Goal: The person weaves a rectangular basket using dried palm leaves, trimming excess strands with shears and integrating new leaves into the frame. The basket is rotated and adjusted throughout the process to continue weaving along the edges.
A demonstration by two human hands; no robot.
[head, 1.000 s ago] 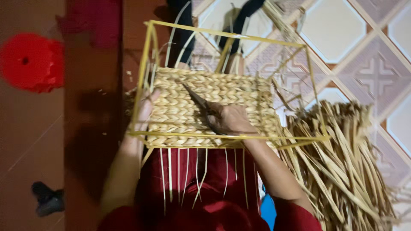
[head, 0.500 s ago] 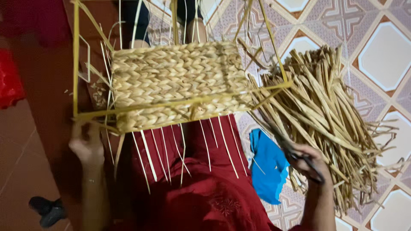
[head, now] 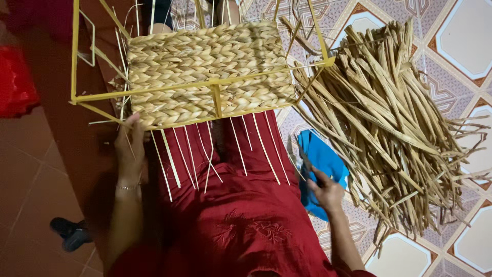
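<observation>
- Hands first: our right hand (head: 328,192) has moved. A second ago it was up on the woven panel (head: 210,74), poking at it with a thin dark tool (head: 309,165). Now it is down by our right side, over the blue cloth (head: 320,172) on the floor.
- Our right grip is closed around that dark tool. The tool is blurred, so we cannot tell just what kind it is.
- Our left hand (head: 130,149) has stayed at the near left corner of the panel. Its fingers press on the woven edge and on the yellow frame (head: 215,84). We cannot tell if the grip is closed on the frame or just resting there.
- We think this means the poking is paused for now, and our right hand is close to the pile of dry straw (head: 394,123).
- The panel is braided from straw rows and sits inside the wire frame, across our lap. Loose thin strips (head: 205,154) hang from its near edge over our red dress (head: 230,220).
- Floor: the straw pile lies on tiles (head: 461,36) with a white and pink pattern, just beside the blue cloth. On our left the floor is plain red-brown.
- Room: it is dim. A red thing (head: 15,82) sits at the far left edge, blurred. A dark sandal (head: 72,233) lies on the floor by our left arm.
- At the top, past the frame, we see a bit of someone's legs, but not much more.
</observation>
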